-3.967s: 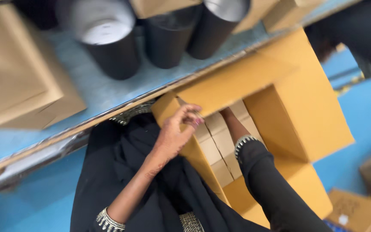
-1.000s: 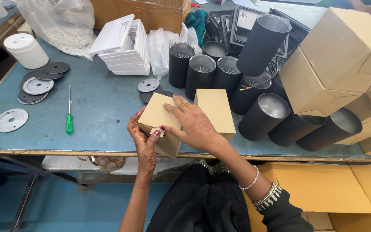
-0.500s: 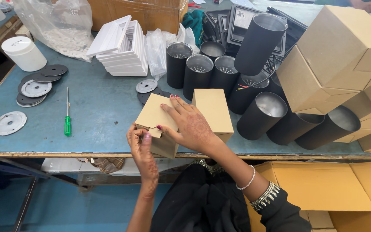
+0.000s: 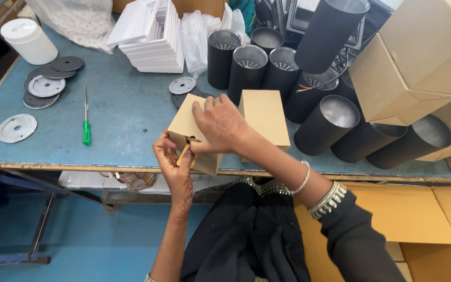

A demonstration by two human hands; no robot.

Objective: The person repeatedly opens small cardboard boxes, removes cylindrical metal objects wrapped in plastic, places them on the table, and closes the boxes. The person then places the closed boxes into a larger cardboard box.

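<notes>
A small tan cardboard box (image 4: 186, 121) lies on its side at the near edge of the blue worktable (image 4: 121, 117). My right hand (image 4: 220, 122) lies across its top and presses it down. My left hand (image 4: 173, 162) is at the box's near end, with fingers pinching an end flap. A second tan box (image 4: 264, 115) of the same kind lies just to the right, touching the first one.
Several black metal cylinders (image 4: 335, 122) crowd the table's right side beside stacked tan cartons (image 4: 408, 68). A green-handled screwdriver (image 4: 86, 122), grey metal discs (image 4: 45, 86), a white jar (image 4: 28, 40) and a stack of white pieces (image 4: 152, 36) lie to the left. An open carton (image 4: 418, 219) stands at lower right.
Four seconds ago both hands were down in the floor carton. Over the last second my left hand shifted lower on the box's near end and took the flap; my right hand stays on top.
</notes>
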